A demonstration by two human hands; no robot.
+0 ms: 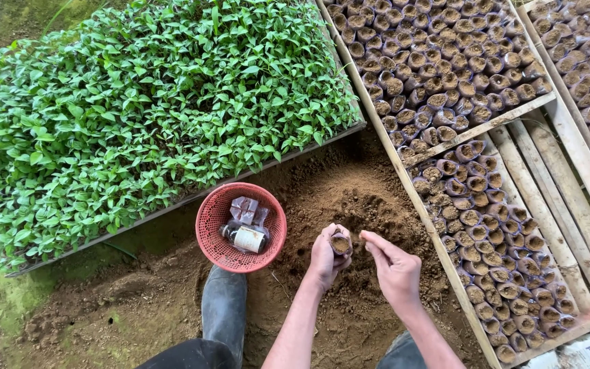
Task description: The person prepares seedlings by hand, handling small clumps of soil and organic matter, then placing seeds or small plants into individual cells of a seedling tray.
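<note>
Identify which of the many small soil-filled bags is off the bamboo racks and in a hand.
The soil-filled bag gripped in the left hand above the soil heap; all the others stand packed in the racks.

Both bare forearms reach up from the bottom edge and draw close together. The left hand [327, 258] is curled into a loose upright fist, thumb and fingers wrapped round, knuckles turned toward the camera. The right hand [392, 265] sits just beside it, palm down, with fingers pinched together and pointing at the left fist; the fingertips [365, 237] seem not quite to touch it, though the angle leaves this uncertain.
</note>
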